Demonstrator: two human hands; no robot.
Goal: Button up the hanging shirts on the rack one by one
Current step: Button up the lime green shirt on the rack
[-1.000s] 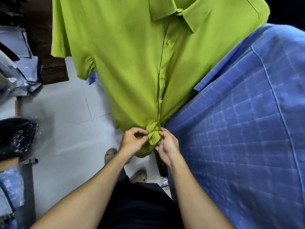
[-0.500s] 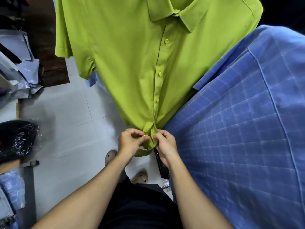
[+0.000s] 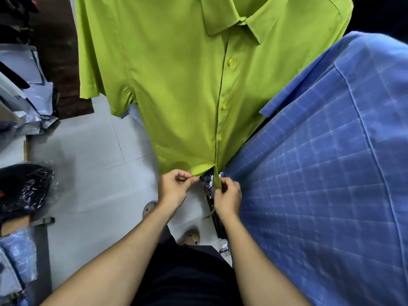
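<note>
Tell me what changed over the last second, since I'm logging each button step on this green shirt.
The green shirt's bunched bottom placket has been released and now hangs flat. The left hand and right hand have drawn apart, each pinching one hem corner. Unchanged: three buttons above stay fastened, and the blue checked shirt hangs alongside.

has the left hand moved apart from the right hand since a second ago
Yes. The left hand has drawn leftward from the right hand, opening a gap below the green shirt hem.

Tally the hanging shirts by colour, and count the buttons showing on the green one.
Green shirt: 1
Blue checked shirt: 1
Total shirts: 2
Buttons showing on the green shirt: 3, the top one at; both hands grip its hem.
</note>
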